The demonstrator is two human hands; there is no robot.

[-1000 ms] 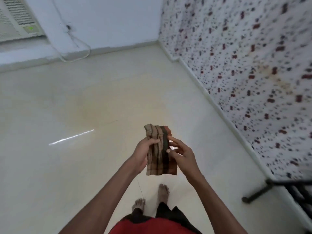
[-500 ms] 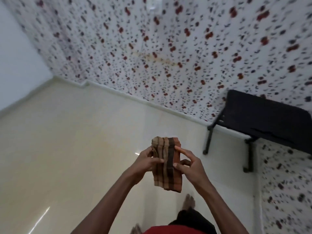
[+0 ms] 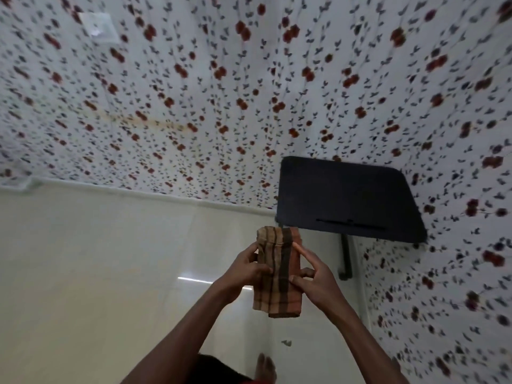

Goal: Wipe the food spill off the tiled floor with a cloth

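Floral wall; black table ahead; left hand, right hand pinching cloth.

A home room is showing here — floral wallpaper lining the walls, glossy pale tiled floor, small black table.

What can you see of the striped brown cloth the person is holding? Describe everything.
The striped brown and orange woven cloth is folded into a narrow upright rectangle, with dark brown bands running lengthwise. It looks soft and limp. The left hand grips its left edge and the right hand pinches its right edge, holding it in the air above the pale tiled floor.
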